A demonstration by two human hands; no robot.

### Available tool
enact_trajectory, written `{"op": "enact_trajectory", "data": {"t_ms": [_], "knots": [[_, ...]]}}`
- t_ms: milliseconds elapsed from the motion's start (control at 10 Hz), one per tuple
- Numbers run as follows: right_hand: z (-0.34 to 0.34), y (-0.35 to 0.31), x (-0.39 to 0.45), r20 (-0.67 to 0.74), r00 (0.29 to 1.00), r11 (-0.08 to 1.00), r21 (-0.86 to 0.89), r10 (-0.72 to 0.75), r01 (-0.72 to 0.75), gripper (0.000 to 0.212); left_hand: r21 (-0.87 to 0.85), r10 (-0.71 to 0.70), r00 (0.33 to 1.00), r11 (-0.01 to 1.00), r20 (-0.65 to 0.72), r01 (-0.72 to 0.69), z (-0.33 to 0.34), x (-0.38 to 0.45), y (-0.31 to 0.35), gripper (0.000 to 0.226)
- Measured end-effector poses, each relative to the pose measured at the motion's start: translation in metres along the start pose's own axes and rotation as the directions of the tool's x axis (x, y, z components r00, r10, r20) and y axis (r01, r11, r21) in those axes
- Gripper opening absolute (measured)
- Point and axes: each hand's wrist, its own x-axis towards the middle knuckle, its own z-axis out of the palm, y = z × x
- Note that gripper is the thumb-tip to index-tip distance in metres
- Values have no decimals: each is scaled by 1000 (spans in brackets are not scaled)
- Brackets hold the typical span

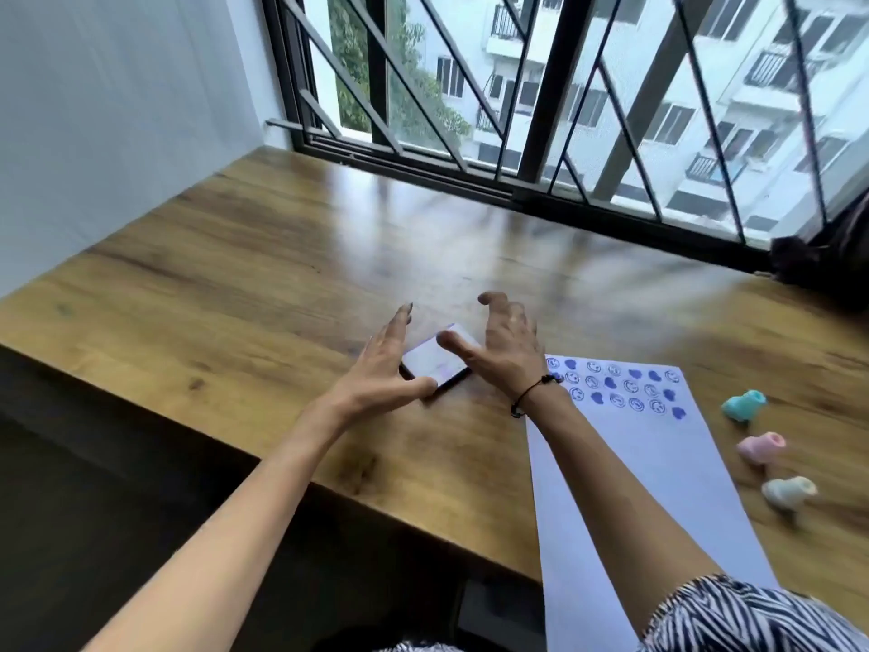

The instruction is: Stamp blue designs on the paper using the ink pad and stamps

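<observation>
Both hands spread, fingers splayed: left hand [385, 364] and right hand [503, 350] flank the ink pad [435, 362] mid-table [235, 275], left thumb touching its near edge. Paper [658, 463] at near-right edge, three stamps [745, 406] beside it. Steady the pad's case, lift lid squarely.

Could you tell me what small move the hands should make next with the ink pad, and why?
Probably close both hands on the ink pad. The left hand and right hand flank it with fingers spread, neither clearly gripping. The three stamps lie untouched to the right of the paper.
</observation>
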Motion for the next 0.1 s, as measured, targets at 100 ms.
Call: {"op": "enact_trajectory", "data": {"t_ms": [100], "knots": [[-56,10,23,-147,989,1000,1,18,-18,64,121,80,994,990,-73,-71,-26,24,33,104]]}}
